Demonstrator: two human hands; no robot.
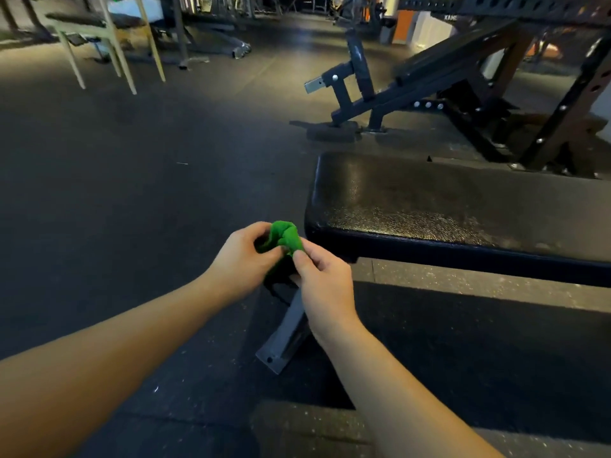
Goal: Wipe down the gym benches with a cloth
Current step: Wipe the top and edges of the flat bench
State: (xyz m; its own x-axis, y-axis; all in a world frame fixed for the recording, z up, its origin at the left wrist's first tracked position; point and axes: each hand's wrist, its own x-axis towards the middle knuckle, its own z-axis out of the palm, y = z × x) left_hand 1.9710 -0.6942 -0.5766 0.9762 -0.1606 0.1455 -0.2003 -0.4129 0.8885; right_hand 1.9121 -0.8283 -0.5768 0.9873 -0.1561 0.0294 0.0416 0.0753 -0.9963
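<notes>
Two hands, one green cloth (285,237): left hand (244,257) and right hand (325,287) both pinch it, bunched, in the air just beside one flat bench (446,206), which is cut off at right. One inclined bench (443,72) stands behind. The hands hide the cloth's lower part. Dark speckled rubber floor (132,180); dim gym.

fuzzy green cloth (285,238), glossy pebbled black bench pad (463,206), speckled matt rubber floor (132,160)

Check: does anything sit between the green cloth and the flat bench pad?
Nothing visible does. The left hand and right hand hold the green cloth just off the near end of the flat bench pad.
</notes>
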